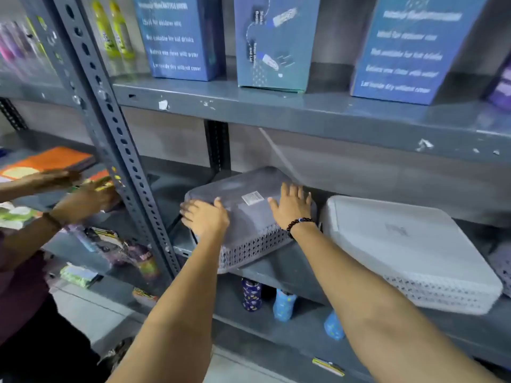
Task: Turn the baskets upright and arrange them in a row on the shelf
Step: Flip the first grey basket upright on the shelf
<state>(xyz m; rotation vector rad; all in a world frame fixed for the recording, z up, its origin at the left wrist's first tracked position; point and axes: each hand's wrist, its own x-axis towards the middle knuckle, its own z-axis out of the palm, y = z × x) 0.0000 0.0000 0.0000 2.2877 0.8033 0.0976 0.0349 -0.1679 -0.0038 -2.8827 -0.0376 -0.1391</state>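
Note:
A grey-purple perforated basket [249, 217] lies upside down on the middle shelf [276, 268], its near corner past the shelf's front edge. My left hand [206, 218] grips its left near corner, fingers curled over the edge. My right hand [293, 207] lies flat on its upturned bottom, near the right edge, fingers spread. Right of it a white perforated basket [409, 252] also lies upside down. A sliver of a purple basket [502, 265] shows at the far right edge.
A grey perforated upright post [116, 139] stands left of the baskets. Another person's hands [83, 194] work on the neighbouring shelf at left. Blue boxes [406, 48] stand on the shelf above; bottles [282, 304] stand on the shelf below.

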